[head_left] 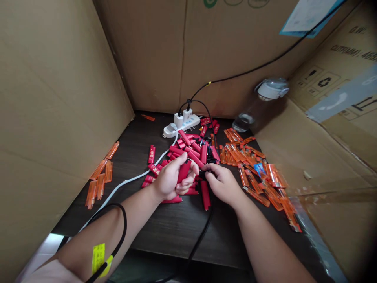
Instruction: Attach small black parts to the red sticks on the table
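Red lighters (191,147) heaped at bench (165,232) centre, cables running through the pile.
Left grip (172,181) closed on 1 red lighter (184,171); right grip (222,184) bunched at the pile's edge, any pinched item indeterminate. Risk: a snagged black cable (203,232) or white cable (138,177) could tug the power strip (188,122) or scatter lighters into the orange lighters (247,157), right of centre.

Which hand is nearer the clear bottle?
Right. The right hand is below and left of the bottle, not touching it; the left hand is farther left, beyond the right hand.
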Demonstrator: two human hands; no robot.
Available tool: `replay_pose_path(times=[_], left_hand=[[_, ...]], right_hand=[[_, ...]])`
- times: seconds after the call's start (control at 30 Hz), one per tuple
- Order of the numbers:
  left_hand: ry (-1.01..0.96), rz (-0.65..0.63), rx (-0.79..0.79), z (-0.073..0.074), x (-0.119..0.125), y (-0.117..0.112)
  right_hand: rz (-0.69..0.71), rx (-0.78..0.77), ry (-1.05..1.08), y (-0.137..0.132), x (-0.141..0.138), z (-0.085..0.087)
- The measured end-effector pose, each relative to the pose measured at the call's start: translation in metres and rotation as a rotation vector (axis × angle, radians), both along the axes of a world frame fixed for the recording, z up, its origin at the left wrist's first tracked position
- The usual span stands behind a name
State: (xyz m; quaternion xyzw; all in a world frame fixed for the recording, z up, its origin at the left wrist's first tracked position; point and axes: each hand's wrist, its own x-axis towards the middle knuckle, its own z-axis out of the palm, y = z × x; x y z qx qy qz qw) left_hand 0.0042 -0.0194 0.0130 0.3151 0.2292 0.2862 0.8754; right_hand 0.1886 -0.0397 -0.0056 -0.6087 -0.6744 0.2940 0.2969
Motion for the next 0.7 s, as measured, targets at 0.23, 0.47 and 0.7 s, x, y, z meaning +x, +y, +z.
replay_pose_path(times=[0.23,0.47,0.7], left_hand=[[0.019,-0.104,0.008,0.000,0.001,-0.001],[0.072,-0.046,-0.019,-0.001,0.002,-0.001],[0.118,0.073,0.009,0.001,0.005,-0.001]], right_hand=[[0.051,0.027,-0.116,-0.001,0.000,-0.008],[0.075,0.017,-0.170,0.002,-0.003,-0.011],[-0.048,0.112,-0.141,0.003,0.000,-0.012]])
